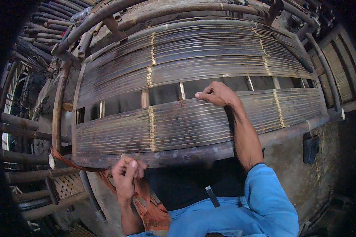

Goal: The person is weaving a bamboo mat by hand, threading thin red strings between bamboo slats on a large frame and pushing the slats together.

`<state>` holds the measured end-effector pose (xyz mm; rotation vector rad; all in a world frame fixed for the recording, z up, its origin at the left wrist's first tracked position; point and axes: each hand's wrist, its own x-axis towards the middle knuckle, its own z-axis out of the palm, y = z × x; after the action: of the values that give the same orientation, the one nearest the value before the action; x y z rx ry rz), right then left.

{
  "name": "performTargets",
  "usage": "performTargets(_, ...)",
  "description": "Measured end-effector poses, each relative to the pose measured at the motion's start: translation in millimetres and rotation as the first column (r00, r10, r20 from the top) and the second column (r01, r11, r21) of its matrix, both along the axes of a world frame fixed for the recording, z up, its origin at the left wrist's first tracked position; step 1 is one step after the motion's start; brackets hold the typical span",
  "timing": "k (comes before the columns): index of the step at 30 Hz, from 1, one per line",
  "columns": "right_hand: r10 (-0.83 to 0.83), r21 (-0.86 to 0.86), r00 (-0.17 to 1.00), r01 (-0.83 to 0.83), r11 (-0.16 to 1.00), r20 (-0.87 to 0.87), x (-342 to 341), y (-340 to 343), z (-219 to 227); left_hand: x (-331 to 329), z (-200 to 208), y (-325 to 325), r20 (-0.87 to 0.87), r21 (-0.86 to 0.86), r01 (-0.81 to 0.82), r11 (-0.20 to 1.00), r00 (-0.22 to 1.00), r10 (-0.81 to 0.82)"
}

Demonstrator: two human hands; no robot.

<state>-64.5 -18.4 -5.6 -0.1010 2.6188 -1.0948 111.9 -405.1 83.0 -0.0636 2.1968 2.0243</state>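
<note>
A wide sheet of thin slats or cords (194, 130), bound by pale stitched lines, lies across a bamboo frame (63, 94) in front of me. A long gap splits it into a far and a near section. My right hand (219, 94) reaches over the near section to its far edge, thumb and fingers pinched together; what they hold is too small to make out. At the near left, beside the dark front beam (178, 156), my left hand (126, 172) is closed with its fingertips together. Its fingers are slightly blurred, and anything between them cannot be made out.
An orange cloth (156, 215) hangs below my left hand and ties to the frame's near left corner. Bamboo poles (47, 23) are stacked at the far left. A dark container (311, 148) is at the right. A woven panel (340, 67) stands at the far right.
</note>
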Motion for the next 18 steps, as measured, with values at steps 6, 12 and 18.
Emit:
performTargets(6, -0.024, 0.168, 0.997, 0.012, 0.986, 0.067, 2.6, -13.2, 1.9, 50.4, 22.7, -10.5, 0.19, -0.353, 0.135, 0.926, 0.979, -0.071)
performTargets(12, -0.063, 0.153, 0.998, 0.058, 0.987, 0.031, 5.7, -17.5, 2.9, 56.3, 33.2, -24.6, -0.095, -0.023, 0.236, 0.971, 0.967, -0.237)
performTargets(18, -0.081, 0.174, 0.996, 0.086, 0.981, -0.039, 8.3, -22.3, 1.1, 68.6, 41.6, -31.6, -0.468, 0.34, 0.296, 0.892, 0.877, -0.112)
